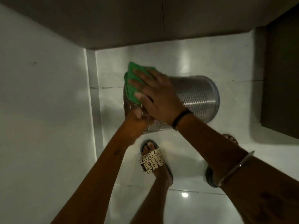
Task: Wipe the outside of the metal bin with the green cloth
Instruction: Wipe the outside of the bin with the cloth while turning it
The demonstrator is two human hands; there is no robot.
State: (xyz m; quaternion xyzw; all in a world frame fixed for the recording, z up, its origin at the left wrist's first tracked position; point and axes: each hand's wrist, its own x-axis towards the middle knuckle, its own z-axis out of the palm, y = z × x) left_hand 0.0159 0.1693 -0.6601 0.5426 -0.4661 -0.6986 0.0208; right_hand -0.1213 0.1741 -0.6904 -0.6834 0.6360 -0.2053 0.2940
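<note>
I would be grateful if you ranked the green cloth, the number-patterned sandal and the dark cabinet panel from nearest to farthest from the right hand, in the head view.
1. Green cloth: pressed beneath the right hand, against the perforated metal bin.
2. Number-patterned sandal: below, on the floor.
3. Dark cabinet panel: at the far right.

cloth (131,83) on bin (197,96), sandal (152,160) below bin

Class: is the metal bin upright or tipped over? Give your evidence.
Tipped on its side. The metal bin lies with its perforated wall running sideways, one round end facing right; the left hand grips the other end.
</note>
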